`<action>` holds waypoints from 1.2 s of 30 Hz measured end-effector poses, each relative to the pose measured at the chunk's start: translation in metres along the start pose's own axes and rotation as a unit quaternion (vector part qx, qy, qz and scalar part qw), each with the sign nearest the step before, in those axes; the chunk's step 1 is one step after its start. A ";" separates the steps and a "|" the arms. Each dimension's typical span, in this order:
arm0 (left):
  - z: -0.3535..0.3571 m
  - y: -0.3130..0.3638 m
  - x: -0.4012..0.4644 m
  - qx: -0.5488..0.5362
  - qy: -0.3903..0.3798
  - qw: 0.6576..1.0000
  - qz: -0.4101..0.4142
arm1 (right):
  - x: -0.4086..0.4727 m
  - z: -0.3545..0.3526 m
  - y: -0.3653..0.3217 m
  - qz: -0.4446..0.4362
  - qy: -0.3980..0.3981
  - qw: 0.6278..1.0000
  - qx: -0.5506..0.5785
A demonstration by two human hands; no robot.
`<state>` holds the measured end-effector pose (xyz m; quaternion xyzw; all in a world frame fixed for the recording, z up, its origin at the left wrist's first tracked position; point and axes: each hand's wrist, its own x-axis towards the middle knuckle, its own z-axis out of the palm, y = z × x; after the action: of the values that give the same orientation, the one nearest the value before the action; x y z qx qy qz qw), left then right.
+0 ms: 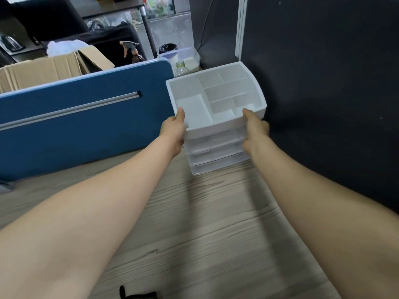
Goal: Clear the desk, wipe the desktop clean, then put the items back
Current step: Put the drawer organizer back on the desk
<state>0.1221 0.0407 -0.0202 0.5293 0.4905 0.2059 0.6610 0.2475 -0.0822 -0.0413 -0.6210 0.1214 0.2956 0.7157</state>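
A white plastic desk organiser (216, 98) with an open divided top tray and clear drawers below stands at the far right corner of the wooden desktop (194, 223). Its compartments look empty. My left hand (173, 130) grips its front left corner, thumb up on the rim. My right hand (255, 131) holds the front right corner, thumb on the rim and fingers round the side. Both forearms stretch across the desk toward it.
A blue divider panel (75, 124) with a silver rail lines the desk's back edge. A dark partition (334, 93) walls the right side. Behind the divider are a cardboard box (43, 70), a spray bottle (135, 53) and a clear bottle (181, 69). A black object (138, 294) lies at the near edge.
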 end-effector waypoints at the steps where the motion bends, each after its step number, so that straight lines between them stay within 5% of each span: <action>1: 0.000 0.002 -0.001 -0.028 -0.018 0.999 -0.011 | 0.001 0.001 0.000 -0.002 0.006 1.000 0.009; 5: -0.006 0.004 -0.004 -0.113 -0.064 0.991 -0.027 | 0.006 0.004 0.000 -0.005 0.019 0.999 0.026; 17: -0.001 -0.001 -0.003 -0.080 -0.086 0.993 0.027 | 0.012 0.008 -0.005 -0.052 0.049 0.997 0.010; 30: -0.001 -0.019 -0.033 0.155 0.062 0.983 0.075 | -0.020 -0.025 0.020 -0.083 0.020 0.988 -0.130; 36: -0.004 -0.063 -0.092 0.182 -0.003 0.980 0.078 | -0.081 -0.080 0.058 -0.109 0.054 0.969 -0.215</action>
<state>0.0628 -0.0528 -0.0373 0.6780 0.4747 0.1630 0.5370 0.1651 -0.1779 -0.0603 -0.7847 0.0253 0.2009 0.5859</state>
